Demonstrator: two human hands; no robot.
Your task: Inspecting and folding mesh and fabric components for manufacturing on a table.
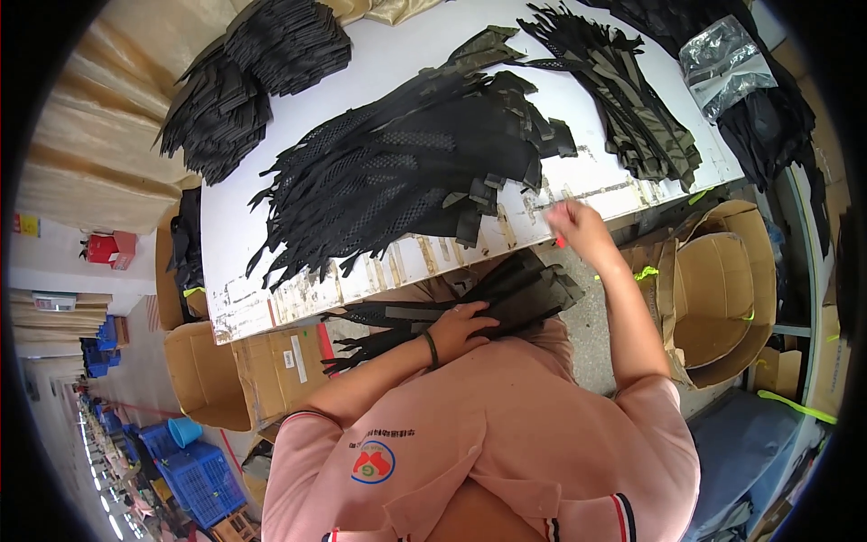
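Observation:
A bundle of black and dark camouflage fabric pieces (533,294) lies across my lap, its narrow mesh ends toward the left. My left hand (459,333) rests on this bundle with its fingers stretched out flat. Up by the table's front edge, my right hand (578,231) is closed. A small red-orange bit (560,241) shows below its fingers, but what it belongs to is hidden. Just beyond that hand, a wide spread of black mesh fabric pieces (388,163) covers the middle of the white table (226,262).
Stacked black pieces (287,45) stand at the table's far left. More camouflage strips (632,113) lie to the right, near a clear plastic bag (725,68) on black fabric. Open cardboard boxes flank me at left (208,379) and right (722,280).

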